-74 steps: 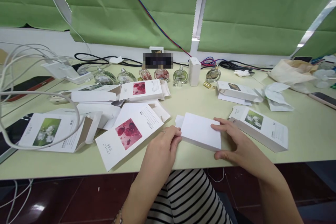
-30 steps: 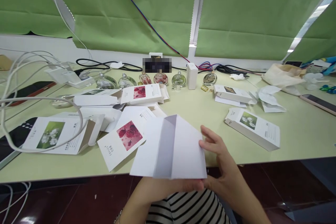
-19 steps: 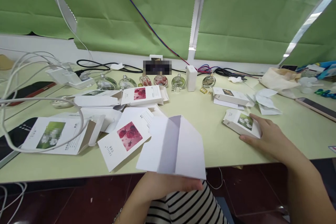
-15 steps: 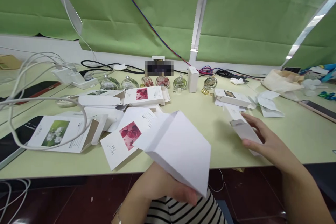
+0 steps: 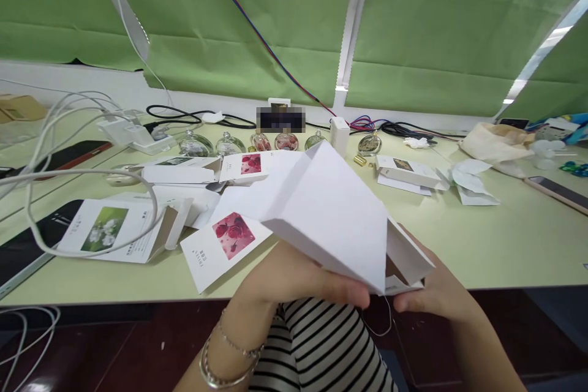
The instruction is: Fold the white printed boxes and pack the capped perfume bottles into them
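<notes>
Above the front edge of the counter (image 5: 500, 245), my left hand (image 5: 298, 278) gripped a folded white card (image 5: 331, 214) from beneath, apparently to steady it, while my right hand (image 5: 438, 291), curled around an open-ended carton (image 5: 411, 251), held its mouth toward the card (whether they touched, I couldn't tell).

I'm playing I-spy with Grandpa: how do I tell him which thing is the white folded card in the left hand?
Find the long pale-green table, then the bare left hand at its near edge. That hand holds the white folded cardboard piece. Its showing faces are blank, unlike the white cardboard box with printed red roses lying to its left.
</notes>
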`<state>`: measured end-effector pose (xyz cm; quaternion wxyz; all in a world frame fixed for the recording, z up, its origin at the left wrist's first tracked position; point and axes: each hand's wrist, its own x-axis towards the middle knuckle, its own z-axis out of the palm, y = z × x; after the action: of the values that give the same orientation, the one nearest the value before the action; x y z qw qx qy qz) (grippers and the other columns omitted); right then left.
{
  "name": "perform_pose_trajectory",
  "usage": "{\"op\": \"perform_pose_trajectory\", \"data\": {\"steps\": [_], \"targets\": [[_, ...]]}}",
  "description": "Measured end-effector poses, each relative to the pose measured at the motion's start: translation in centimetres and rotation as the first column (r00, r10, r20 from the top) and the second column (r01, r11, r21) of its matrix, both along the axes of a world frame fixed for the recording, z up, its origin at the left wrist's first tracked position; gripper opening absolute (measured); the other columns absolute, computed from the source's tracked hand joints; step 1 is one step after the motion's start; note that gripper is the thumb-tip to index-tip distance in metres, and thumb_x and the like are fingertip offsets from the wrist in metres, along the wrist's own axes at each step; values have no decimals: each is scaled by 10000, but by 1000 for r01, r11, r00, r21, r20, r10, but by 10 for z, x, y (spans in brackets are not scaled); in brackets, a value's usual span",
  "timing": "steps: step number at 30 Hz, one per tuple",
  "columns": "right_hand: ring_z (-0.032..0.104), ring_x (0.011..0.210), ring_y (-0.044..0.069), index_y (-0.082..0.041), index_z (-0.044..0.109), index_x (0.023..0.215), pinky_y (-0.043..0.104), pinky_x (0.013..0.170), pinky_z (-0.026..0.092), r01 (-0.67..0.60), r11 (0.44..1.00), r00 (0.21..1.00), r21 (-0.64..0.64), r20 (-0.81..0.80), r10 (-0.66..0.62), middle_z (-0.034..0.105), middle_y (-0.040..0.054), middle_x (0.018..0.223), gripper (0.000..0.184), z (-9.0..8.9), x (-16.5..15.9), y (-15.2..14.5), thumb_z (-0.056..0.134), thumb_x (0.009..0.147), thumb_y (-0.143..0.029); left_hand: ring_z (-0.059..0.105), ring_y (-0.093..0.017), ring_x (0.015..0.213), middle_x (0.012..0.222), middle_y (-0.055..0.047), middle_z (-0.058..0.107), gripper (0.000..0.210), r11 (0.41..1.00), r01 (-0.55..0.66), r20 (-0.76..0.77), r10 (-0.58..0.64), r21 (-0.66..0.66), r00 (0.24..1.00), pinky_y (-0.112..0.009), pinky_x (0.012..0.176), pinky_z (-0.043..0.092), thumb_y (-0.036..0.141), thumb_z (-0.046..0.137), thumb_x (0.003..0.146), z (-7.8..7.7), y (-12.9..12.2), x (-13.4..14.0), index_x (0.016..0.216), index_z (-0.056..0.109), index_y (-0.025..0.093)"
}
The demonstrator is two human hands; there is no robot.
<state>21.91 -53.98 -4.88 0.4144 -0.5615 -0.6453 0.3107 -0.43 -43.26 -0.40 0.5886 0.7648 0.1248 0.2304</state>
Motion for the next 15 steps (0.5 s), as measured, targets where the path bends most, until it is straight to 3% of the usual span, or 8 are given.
{"op": "perform_pose_trajectory", "data": {"steps": [3,7,12,15], "targets": [[446,1227,321,-286,416,1322,417,997,413,10,1000,999,28,42,-12,455,82,1329,798,-1,0,1,710,637,-569,636,-219,1010,1017,8,683,274,997,-67,6,67,-34,998,-372,901,541,307,697,722,9,-6,9,987,635,276],[405,1243,300,-315,418,1309,405,1024,376,-16,997,995,77,103,8,420,71,1323,768,-5,1,3,722,643,-548,627,-269,1026,1057,-31,673,440,985,-154,8,155,-83,988,-408,869,572,351,747,668,-3,-13,10,1073,599,264],[387,1251,278,-374,411,1301,372,1029,364,-81,993,994,88,83,74,404,42,1316,757,-7,2,2,704,637,-591,606,-257,1082,1160,-10,639,442,975,-176,-7,179,138,984,-407,926,546,425,653,763,-23,-6,8,1174,566,291],[404,1237,267,-377,409,1299,344,1024,366,-76,994,996,78,58,72,398,34,1318,759,-7,2,1,699,635,-602,624,-246,1051,1133,12,657,447,927,-238,8,247,289,969,-379,893,565,442,648,763,-30,-4,12,1190,580,326]]}}
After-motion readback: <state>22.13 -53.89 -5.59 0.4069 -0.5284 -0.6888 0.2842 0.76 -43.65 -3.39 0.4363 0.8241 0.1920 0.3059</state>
